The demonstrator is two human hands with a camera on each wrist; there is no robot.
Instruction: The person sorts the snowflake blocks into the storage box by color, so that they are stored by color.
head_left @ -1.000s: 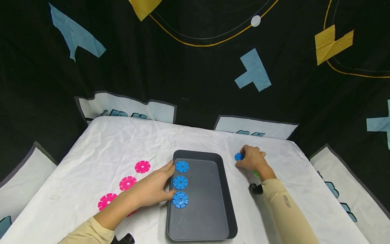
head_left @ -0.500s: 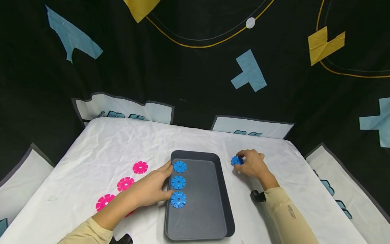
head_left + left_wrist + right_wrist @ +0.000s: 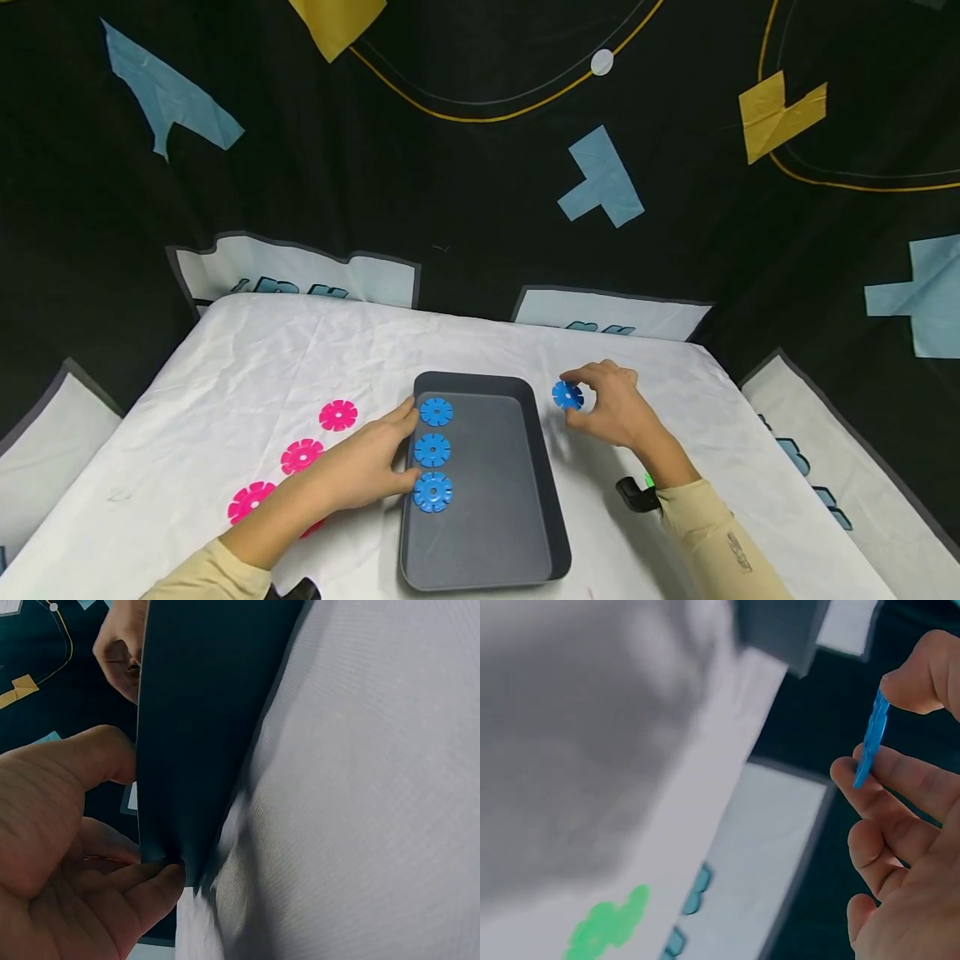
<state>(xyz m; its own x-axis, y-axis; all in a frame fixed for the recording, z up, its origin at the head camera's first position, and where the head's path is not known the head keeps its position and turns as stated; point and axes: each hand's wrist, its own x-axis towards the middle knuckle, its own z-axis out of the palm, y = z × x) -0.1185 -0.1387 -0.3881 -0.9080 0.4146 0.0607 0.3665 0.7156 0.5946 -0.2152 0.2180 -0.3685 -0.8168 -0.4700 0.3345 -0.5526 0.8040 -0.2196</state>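
A grey rectangular baking tray (image 3: 491, 500) lies on the white cloth, with several blue notched plastic discs (image 3: 432, 450) in a column along its left side. My left hand (image 3: 367, 458) holds the tray's left rim; in the left wrist view its thumb and fingertips (image 3: 161, 889) meet the wall. Just right of the tray, my right hand (image 3: 611, 404) pinches another blue notched disc (image 3: 567, 395) above the cloth. The right wrist view shows that disc (image 3: 871, 739) edge-on between thumb and fingers.
Pink notched discs (image 3: 302, 456) lie left of the tray, some partly behind the left forearm. A green piece (image 3: 607, 922) lies on the cloth near the right wrist, mostly hidden in the head view. A black curtain (image 3: 450, 183) hangs behind the table.
My right hand has lifted the blue disc off the cloth and brought it slightly left, nearer the tray, turning its face into view. The left hand stays on the rim; the head view shifts slightly.
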